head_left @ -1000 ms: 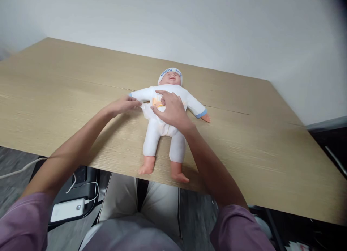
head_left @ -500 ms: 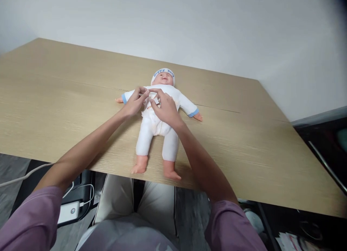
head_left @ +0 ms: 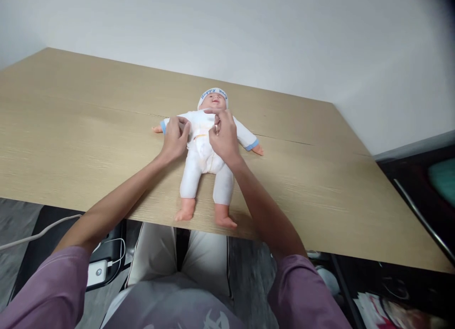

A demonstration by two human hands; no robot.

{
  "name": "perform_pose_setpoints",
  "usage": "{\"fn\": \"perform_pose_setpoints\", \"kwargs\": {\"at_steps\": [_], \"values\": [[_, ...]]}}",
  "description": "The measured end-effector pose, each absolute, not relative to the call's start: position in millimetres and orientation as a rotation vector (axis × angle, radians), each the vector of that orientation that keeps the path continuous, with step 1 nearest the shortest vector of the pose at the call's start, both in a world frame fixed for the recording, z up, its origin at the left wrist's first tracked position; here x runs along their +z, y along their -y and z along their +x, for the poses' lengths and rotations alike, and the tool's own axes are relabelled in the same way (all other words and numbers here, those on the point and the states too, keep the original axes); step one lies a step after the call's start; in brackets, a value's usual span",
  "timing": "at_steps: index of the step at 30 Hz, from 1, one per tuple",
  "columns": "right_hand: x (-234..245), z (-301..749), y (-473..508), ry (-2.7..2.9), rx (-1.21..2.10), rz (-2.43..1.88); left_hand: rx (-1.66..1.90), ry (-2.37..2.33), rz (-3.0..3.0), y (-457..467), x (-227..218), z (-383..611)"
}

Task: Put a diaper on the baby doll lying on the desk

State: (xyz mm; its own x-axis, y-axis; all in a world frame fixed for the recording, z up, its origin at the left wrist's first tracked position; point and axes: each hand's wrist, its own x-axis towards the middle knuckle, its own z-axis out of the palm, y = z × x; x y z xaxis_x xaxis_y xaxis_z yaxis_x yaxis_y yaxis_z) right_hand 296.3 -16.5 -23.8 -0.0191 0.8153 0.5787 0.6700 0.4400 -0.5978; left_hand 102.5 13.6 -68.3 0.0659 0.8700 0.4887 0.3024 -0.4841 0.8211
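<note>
Doll (head_left: 199, 122) on its back, mid-table and toward the near edge; head to the far side, feet just short of the near edge. White body and limbs, blue cuffs at the wrists, bare pinkish hands and feet. Cap (head_left: 213, 93) white, blue lettering across the front. Arms spread out to left and right, legs slightly parted, toes of both feet turned outward.

Diaper (head_left: 205, 151) white, wrapped up between the legs and over the lower belly, creased at the crotch. Short orange strip at the middle of its upper front edge; edge at the left hip looks loose and ruffled.

Left hand (head_left: 177, 136) at the doll's left side in the scene, by the waist. Wrist raised, back of hand up, fingers bent down, thumb drawn in near the index. Whether it grips the diaper's edge, cannot tell.

Right hand (head_left: 225, 134) over the right half of the torso, partly covering it. Index stretched leftward across the upper chest, thumb and remaining fingers curled in loosely; contents of the curl too small to make out.

Both forearms come in from the near side, angled inward over the table (head_left: 88, 130).
</note>
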Motion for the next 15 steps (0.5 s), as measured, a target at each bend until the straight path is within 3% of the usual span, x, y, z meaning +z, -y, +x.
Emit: {"fn": "perform_pose_setpoints", "kwargs": {"at_steps": [3, 10, 15], "values": [[-13.5, 299.3, 52.3, 1.644, 0.130, -1.278, 1.487, -1.119, 1.977, 34.2, -49.1, 97.5], [-32.3, 315.5, 171.2, 1.915, 0.554, -1.139, 0.570, -0.851, 2.545, 114.2, -35.7, 64.5], [-62.2, 329.9, 174.2, 1.868, 0.451, -1.359, 0.605, -1.154, 2.493, 96.6, -43.4, 62.4]]}}
